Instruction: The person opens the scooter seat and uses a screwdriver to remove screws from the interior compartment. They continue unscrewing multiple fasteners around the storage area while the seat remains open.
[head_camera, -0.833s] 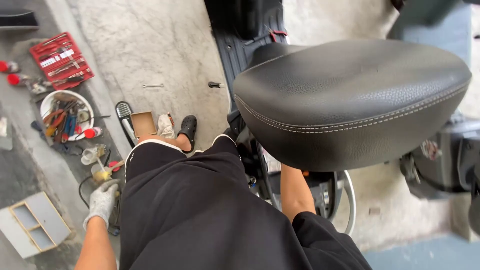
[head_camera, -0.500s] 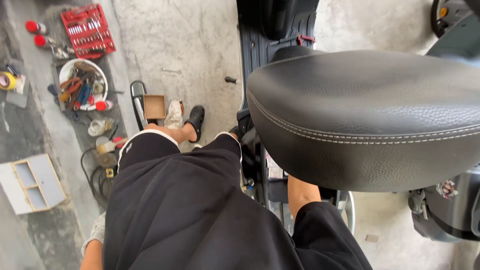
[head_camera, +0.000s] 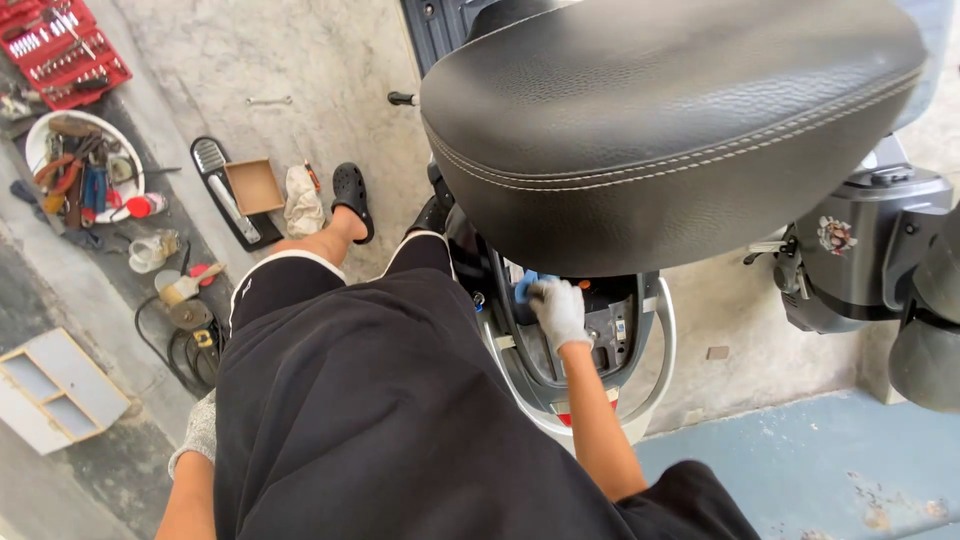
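Concrete workshop floor (head_camera: 300, 60) is spreading beneath a scooter whose black seat (head_camera: 670, 120) is standing raised. Under it, the gloved right hand (head_camera: 558, 312) is pressing closed fingers around a small blue object (head_camera: 525, 285) inside the open under-seat compartment (head_camera: 600, 340). The gloved left hand (head_camera: 200, 432) is hanging beside the thigh; its grip cannot be told. The propped seat could drop onto the forearm if bumped, and the blue piece might slip into the frame. A red socket set (head_camera: 65, 45) and a white tool bowl (head_camera: 80, 165) are lying well apart.
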